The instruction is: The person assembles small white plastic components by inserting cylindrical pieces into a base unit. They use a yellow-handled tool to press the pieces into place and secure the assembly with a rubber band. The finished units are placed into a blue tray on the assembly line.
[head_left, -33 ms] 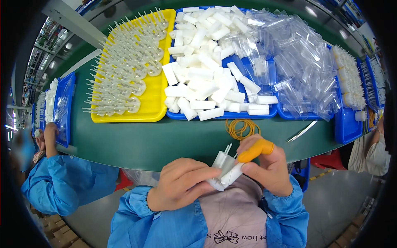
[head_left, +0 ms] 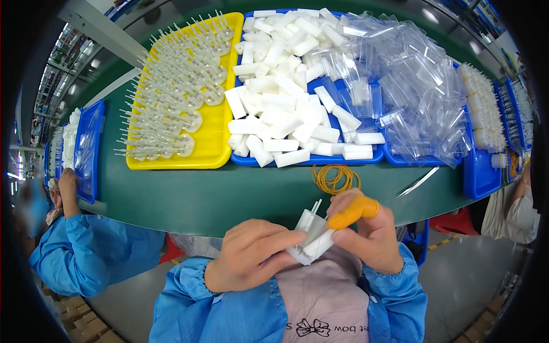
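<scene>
Close in front of my chest, my left hand (head_left: pixel 251 251) pinches a pale, translucent piece with thin pins (head_left: pixel 309 220) sticking up from its far end. My right hand (head_left: pixel 369 231) wears an orange finger cot (head_left: pixel 355 210) on one finger. Between that finger and the thumb it grips a white block (head_left: pixel 319 243), which lies against the pinned piece at a slant. Both hands have their fingers closed. My left fingers cover the near left side of the pinned piece, so how the two parts join is hard to make out.
Beyond my hands stand a yellow tray (head_left: pixel 211 137) of pinned pieces, a blue tray (head_left: pixel 246 160) of white blocks and a heap of clear plastic sleeves (head_left: pixel 423 86). Yellow rubber bands (head_left: pixel 334 178) and tweezers (head_left: pixel 417 182) lie on the green table (head_left: pixel 171 194). A co-worker in blue (head_left: pixel 97 251) sits left.
The white block and my right thumb have shifted very slightly left, toward my left hand. Everything else looks unmoved.
</scene>
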The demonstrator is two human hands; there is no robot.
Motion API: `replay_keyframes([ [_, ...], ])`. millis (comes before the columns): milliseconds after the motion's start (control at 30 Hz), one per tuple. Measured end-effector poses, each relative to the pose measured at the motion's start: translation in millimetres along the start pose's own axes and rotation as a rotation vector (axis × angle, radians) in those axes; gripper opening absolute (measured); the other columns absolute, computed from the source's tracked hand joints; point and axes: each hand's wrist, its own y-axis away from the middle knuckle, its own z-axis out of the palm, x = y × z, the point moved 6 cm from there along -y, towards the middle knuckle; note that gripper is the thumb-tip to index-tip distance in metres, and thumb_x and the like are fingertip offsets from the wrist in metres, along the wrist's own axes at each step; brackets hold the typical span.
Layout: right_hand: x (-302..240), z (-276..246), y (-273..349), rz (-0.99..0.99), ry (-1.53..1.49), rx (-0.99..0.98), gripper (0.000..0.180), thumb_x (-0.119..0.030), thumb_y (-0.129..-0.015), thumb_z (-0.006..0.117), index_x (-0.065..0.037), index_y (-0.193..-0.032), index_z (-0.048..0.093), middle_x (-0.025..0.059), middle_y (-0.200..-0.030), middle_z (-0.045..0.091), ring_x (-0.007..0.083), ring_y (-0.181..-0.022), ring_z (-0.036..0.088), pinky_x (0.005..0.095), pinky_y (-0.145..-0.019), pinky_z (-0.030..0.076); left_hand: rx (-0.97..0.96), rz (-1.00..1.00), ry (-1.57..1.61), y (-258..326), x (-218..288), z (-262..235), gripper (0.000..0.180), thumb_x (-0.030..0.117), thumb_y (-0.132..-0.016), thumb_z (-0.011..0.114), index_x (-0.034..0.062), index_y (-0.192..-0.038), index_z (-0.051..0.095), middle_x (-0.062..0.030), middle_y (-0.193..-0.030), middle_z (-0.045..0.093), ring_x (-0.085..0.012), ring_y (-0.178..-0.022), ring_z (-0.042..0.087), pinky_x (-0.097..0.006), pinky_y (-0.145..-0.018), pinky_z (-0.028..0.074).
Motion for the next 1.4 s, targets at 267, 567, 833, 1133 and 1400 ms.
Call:
replay_keyframes([
  [267, -28, 0, -8, -0.248, 0.359, -0.074, 0.021, -0.008, -0.074, 0.072, -0.003, -0.093, 0.066, 0.0081, -0.092, 0.062, 0.0253, -0.088, 0.056, 0.0359, -0.079, 0.043, 0.029, 0.008, 0.012, 5, -3, -3, 0.031, 0.006, -0.062, 0.077, 0.0067, -0.092, 0.070, -0.0051, -0.082, 0.063, -0.0192, -0.065, 0.060, -0.028, -0.055, 0.046],
  [567, -40, -37, -50, -0.273, 1.507, 0.236, 0.023, -0.010, -0.072, 0.068, -0.001, -0.093, 0.065, 0.0071, -0.103, 0.058, 0.0253, -0.091, 0.051, 0.0378, -0.080, 0.037, 0.083, 0.012, -0.031, -2, -3, -5, 0.025, 0.005, -0.063, 0.076, 0.0065, -0.088, 0.071, -0.0048, -0.082, 0.063, -0.0184, -0.066, 0.060, -0.028, -0.055, 0.046],
  [833, -36, -38, -54, -0.193, 1.509, 0.146, 0.013, -0.011, -0.075, 0.066, -0.001, -0.083, 0.066, 0.0085, -0.094, 0.056, 0.0250, -0.086, 0.051, 0.0388, -0.078, 0.037, 0.046, 0.018, -0.039, -5, -4, -3, 0.025, 0.005, -0.064, 0.075, 0.0065, -0.089, 0.070, -0.0050, -0.083, 0.062, -0.0179, -0.066, 0.060, -0.028, -0.055, 0.046],
  [1133, -34, -37, -48, -0.169, 1.426, 0.069, 0.016, -0.008, -0.079, 0.062, 0.001, -0.092, 0.065, 0.0098, -0.097, 0.056, 0.0264, -0.088, 0.052, 0.0390, -0.078, 0.039, 0.067, 0.015, -0.034, -7, -7, -1, 0.025, 0.003, -0.065, 0.074, 0.0064, -0.089, 0.070, -0.0048, -0.083, 0.062, -0.0164, -0.066, 0.059, -0.027, -0.055, 0.045],
  [1400, -51, -49, -26, -0.240, 0.776, 0.286, 0.038, 0.005, -0.076, 0.059, 0.002, -0.114, 0.056, 0.0107, -0.094, 0.061, 0.0232, -0.085, 0.061, 0.0323, -0.077, 0.046, 0.030, 0.096, -0.021, -8, -2, 1, 0.019, 0.002, -0.066, 0.071, 0.0077, -0.084, 0.072, -0.0036, -0.082, 0.062, -0.0160, -0.064, 0.059, -0.026, -0.053, 0.045],
])
